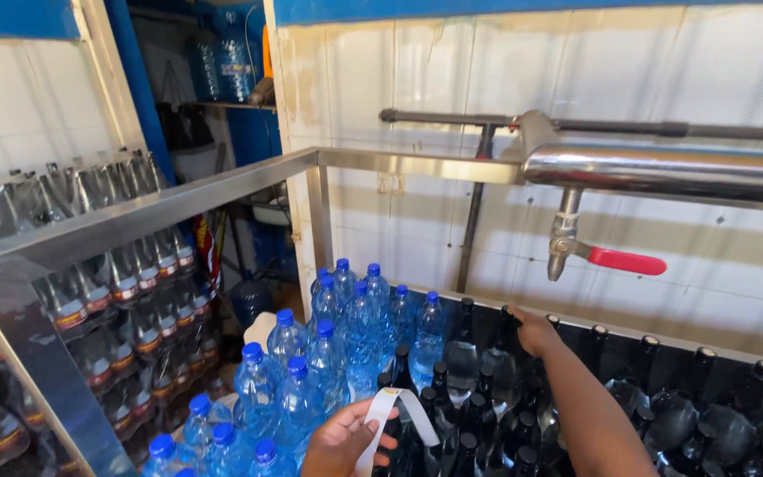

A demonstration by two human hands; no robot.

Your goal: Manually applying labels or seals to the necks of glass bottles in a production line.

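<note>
White label strip (388,415) sits pinched in my left hand (339,442), thumb and fingers closed on its lower end so the free loop arches over the dark empty bottles (487,389). My right hand (536,333) reaches into that batch and rests on a bottle neck; I can't tell if its fingers grip. Blue-capped filled bottles (337,344) stand grouped left, inside the steel frame (222,190), with the red-handled tap (607,258) overhead.

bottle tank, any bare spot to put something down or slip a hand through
None inside: blue-capped bottles pack the left, dark uncapped bottles the right, touching throughout. The left hand holds a white strip over their seam; the right hand reaches among the dark necks. Free room is only above, between bottle tops and the steel pipe with its red-handled tap.
</note>
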